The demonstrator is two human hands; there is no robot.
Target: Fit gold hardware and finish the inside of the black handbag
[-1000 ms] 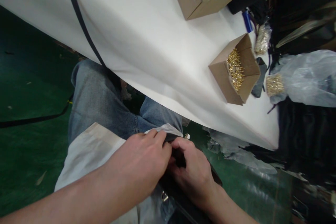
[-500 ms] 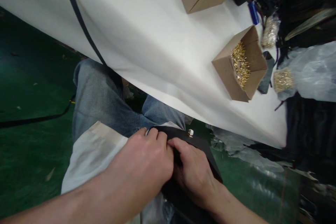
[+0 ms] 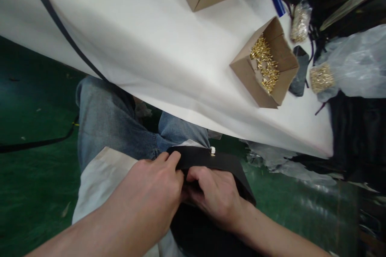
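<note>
Black folded piece across the lap

The left hand's fingers clasp the piece's left end. The right hand's are curled beneath its top strip, tips hidden; their grip I cannot tell. Farther right, a cardboard box holding gold pieces sits on the tabletop.

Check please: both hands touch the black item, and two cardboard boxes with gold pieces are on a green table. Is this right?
Not quite: in the head view, two cardboard boxes with gold pieces are on a white table, not green. The left hand and right hand touch the black item.
</note>
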